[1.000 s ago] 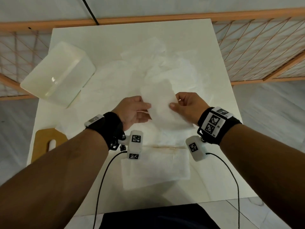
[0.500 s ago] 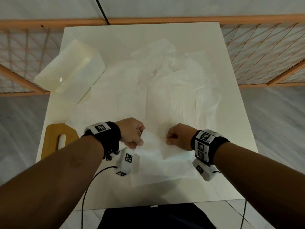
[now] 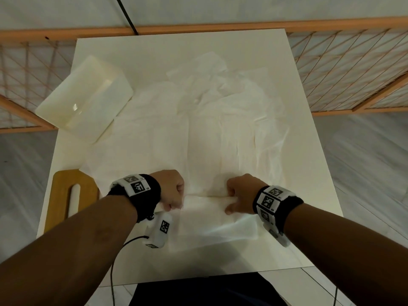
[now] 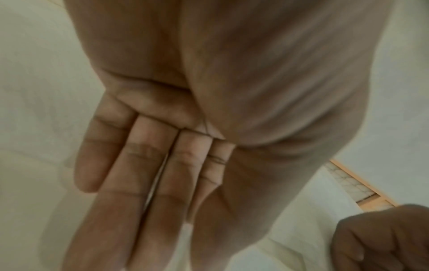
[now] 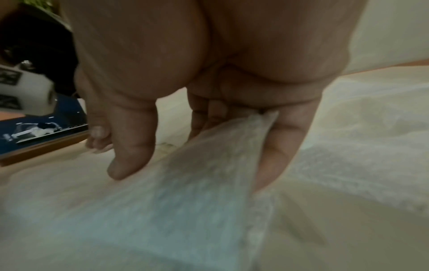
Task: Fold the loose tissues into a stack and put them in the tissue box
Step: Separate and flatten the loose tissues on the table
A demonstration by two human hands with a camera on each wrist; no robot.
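A folded white tissue (image 3: 205,206) lies stretched between my hands, low over the stack of folded tissues (image 3: 216,235) near the table's front edge. My left hand (image 3: 174,204) pinches its left end; in the left wrist view the fingers (image 4: 139,183) are straight and close together beside the thumb. My right hand (image 3: 234,204) grips the right end. In the right wrist view the tissue (image 5: 185,201) runs up between the fingers, and the thumb (image 5: 130,150) presses on it. Loose tissues (image 3: 220,129) cover the middle of the table. The translucent tissue box (image 3: 84,100) stands open at the far left.
A wooden lid with a slot (image 3: 70,195) lies at the table's (image 3: 176,51) left edge, close to my left wrist. An orange lattice railing (image 3: 342,69) runs behind and to the right of the table. A cable hangs from my left wrist camera.
Both hands have brought the tissue from mid-air over the table's middle down and toward me onto the stack. The tissue went from a hanging sheet to a narrow folded strip.
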